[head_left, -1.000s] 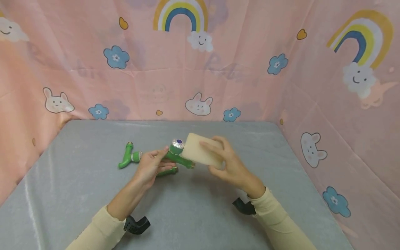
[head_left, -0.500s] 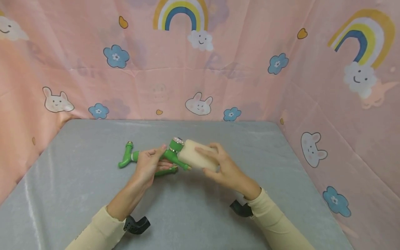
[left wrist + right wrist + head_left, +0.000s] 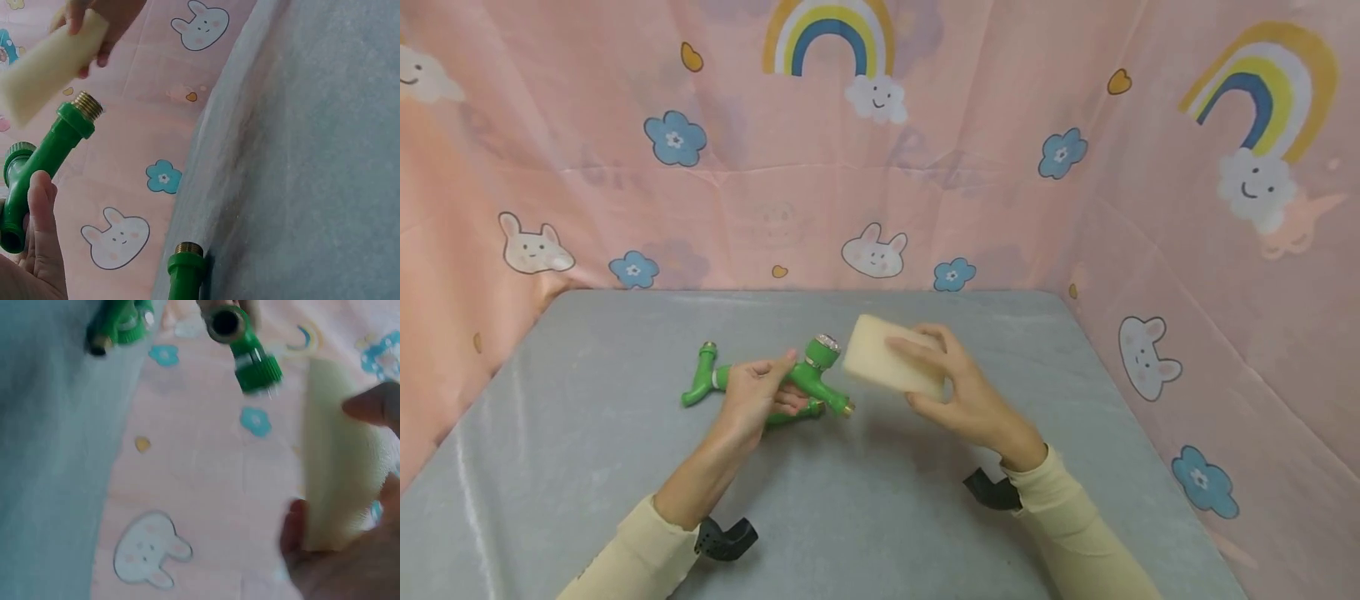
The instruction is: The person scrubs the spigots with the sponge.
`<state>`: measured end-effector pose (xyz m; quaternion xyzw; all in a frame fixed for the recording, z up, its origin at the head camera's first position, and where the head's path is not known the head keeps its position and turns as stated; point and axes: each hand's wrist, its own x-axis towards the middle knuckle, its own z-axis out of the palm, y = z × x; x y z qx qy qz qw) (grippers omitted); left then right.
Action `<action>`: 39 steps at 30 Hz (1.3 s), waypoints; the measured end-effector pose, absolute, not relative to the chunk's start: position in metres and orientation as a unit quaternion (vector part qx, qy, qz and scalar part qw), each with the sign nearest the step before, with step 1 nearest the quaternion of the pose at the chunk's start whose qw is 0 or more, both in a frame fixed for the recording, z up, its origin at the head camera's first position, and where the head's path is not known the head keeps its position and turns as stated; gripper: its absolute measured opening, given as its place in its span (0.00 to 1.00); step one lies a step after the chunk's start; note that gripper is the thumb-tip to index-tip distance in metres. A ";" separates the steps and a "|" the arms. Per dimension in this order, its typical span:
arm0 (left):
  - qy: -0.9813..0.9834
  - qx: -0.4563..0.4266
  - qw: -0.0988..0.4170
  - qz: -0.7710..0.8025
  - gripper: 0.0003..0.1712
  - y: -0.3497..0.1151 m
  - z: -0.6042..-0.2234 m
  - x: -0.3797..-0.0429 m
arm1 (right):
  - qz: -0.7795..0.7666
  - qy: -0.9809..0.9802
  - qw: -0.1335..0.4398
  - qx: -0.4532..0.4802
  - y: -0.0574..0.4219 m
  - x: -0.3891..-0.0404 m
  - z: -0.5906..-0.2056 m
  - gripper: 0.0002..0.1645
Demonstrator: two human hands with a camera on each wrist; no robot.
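Observation:
My left hand (image 3: 751, 398) pinches a green tap (image 3: 808, 381) above the table, its brass threaded end pointing down to the right and its silver-topped knob up. In the left wrist view the thumb lies along the body of this tap (image 3: 50, 147). A pale cream sponge (image 3: 880, 354) is gripped in my right hand (image 3: 977, 408), thumb below and fingers over it. A small gap separates sponge and tap knob. On the right wrist side, the sponge (image 3: 334, 456) stands apart from the tap knob (image 3: 257, 374).
Another green tap (image 3: 702, 379) lies on the grey cloth-covered table (image 3: 865, 517) left of my left hand. A further green tap (image 3: 796, 414) lies partly hidden beneath that hand. Pink printed curtain (image 3: 737, 200) closes off the back and sides.
My right hand brings the sponge down-left against the held tap, then draws it back up and right. The tap tilts in my left hand, its knob top turning away from view.

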<state>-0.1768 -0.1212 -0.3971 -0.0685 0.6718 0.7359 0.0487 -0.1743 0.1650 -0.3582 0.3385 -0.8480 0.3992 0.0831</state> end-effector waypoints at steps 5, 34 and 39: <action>0.686 -0.062 0.067 0.722 0.24 -0.118 -0.397 -0.175 | 0.326 -0.827 0.208 0.408 0.147 -0.175 -0.371 0.40; 0.562 -0.020 0.181 0.807 0.26 -0.123 -0.404 -0.181 | 0.435 -0.808 0.129 0.375 0.152 -0.179 -0.376 0.40; 0.556 0.060 0.185 0.808 0.24 -0.124 -0.407 -0.178 | 0.465 -0.808 0.062 0.356 0.146 -0.175 -0.377 0.40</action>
